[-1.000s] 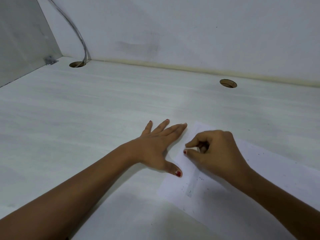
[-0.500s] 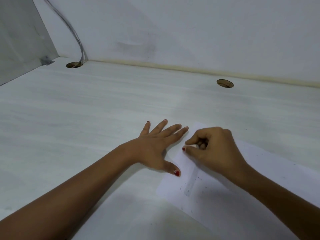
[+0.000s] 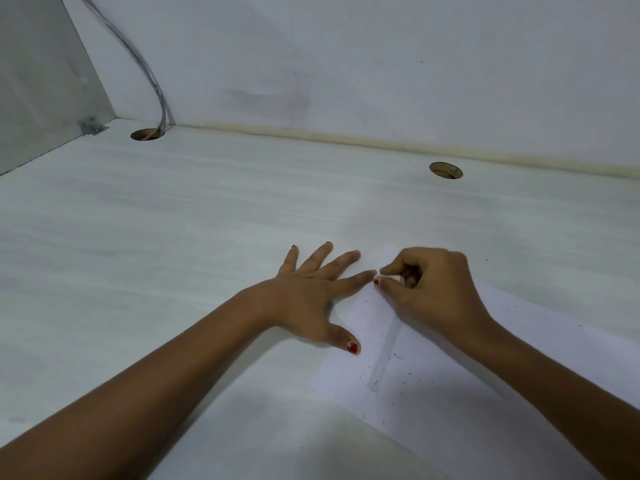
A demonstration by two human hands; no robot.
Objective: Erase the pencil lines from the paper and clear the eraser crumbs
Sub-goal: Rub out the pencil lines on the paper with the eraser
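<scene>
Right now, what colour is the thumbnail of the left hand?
Red, chipped polish on the left hand thumbnail; head view.

Pale, wood-grained tabletop point(image 3: 173, 237) runs back to a plain white wall point(image 3: 346, 64) — a yellowish seam point(image 3: 381, 142) along the join. Two round cable holes, left point(image 3: 147, 134) with a grey cable point(image 3: 152, 81) rising, right point(image 3: 445, 170) empty — grey side panel point(image 3: 34, 81) far left.
</scene>
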